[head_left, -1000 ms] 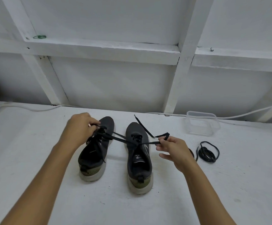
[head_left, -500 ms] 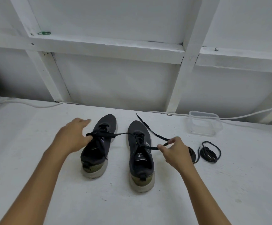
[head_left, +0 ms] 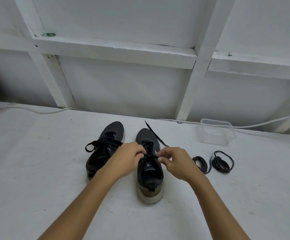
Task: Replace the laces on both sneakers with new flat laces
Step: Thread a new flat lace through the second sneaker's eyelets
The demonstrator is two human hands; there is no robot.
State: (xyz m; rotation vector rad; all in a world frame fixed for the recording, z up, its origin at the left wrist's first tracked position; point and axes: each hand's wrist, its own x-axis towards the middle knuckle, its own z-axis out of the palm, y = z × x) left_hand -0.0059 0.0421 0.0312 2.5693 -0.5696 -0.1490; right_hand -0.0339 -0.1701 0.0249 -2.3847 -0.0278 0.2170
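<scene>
Lying heel-toward-camera near the middle of the white surface: right dark grey knit sneaker with pale worn sole (head_left: pixel 149 172), its flat black lace (head_left: pixel 155 135) being worked at the top eyelets. Pinching that lace over the tongue with curled fingers, left hand (head_left: pixel 129 159) on one side and right hand (head_left: pixel 176 162) on the other, thumbs and forefingers nearly meeting — probably drawing both ends even and snug before knotting; whether a knot is already started, cannot tell. Trailing off past the toe toward the back edge, one loose lace end, slack. Sitting just beside, on the left, partly under the left forearm: left dark grey sneaker (head_left: pixel 104 149), already threaded, its lace (head_left: pixel 95 146) looping loosely over the side. Resting near the right side of the surface, well clear of the work: two coiled dark round laces (head_left: pixel 222 161), likely the removed ones. Standing behind them near the back edge: clear plastic rectangular container (head_left: pixel 216 131). Running along the back edge: white cable (head_left: pixel 37 110). Nothing blocking the hands; only the trailing end risking a snag.
</scene>
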